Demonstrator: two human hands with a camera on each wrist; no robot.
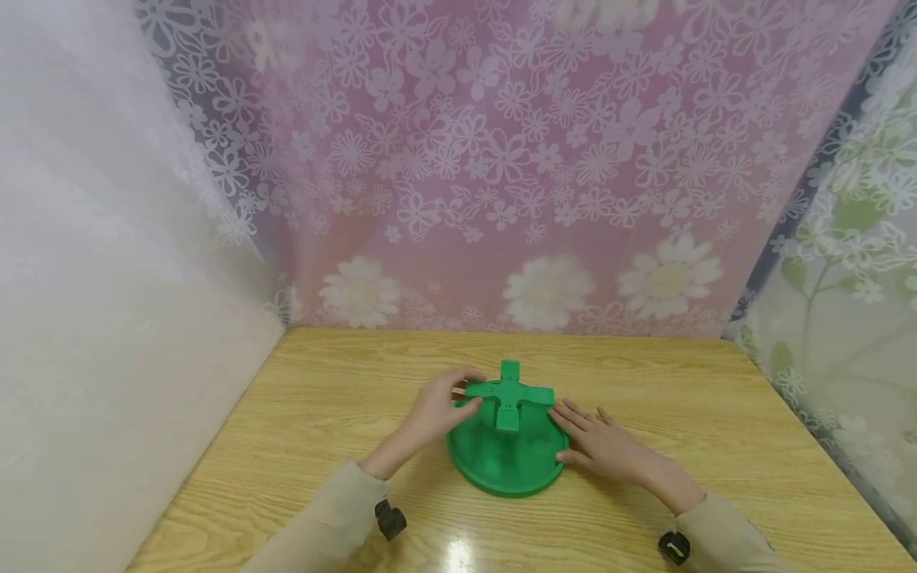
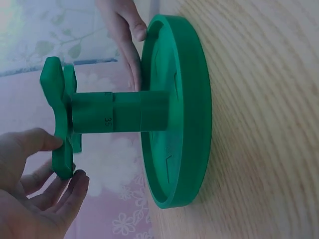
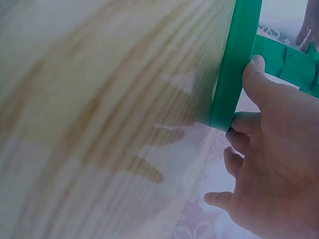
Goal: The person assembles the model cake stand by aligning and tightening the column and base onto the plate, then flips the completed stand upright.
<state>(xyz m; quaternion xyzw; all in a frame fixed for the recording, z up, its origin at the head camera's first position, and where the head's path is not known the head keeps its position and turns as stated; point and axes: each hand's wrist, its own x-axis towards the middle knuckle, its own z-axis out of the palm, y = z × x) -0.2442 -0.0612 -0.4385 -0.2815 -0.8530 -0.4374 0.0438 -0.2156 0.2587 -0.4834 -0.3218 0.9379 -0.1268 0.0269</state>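
A green stand with a round, rimmed base (image 1: 507,477) stands on the table, topped by a four-armed cross piece (image 1: 509,393). Between the two rises a column (image 2: 119,112) with a small printed "35", as the left wrist view shows. My left hand (image 1: 435,410) pinches the cross's left arm, thumb on the near side and fingers round the far side. On the other side, my right hand (image 1: 609,450) lies against the base's right rim with fingers extended. Seen from the right wrist, its thumb (image 3: 255,74) touches the rim and the other fingers are spread loosely.
The stand is on a light wood-grain table (image 1: 344,358). Behind the table hangs a pink flowered curtain (image 1: 458,199), with a whitish sheet (image 1: 129,239) along the left and a leaf-patterned one (image 1: 845,334) along the right.
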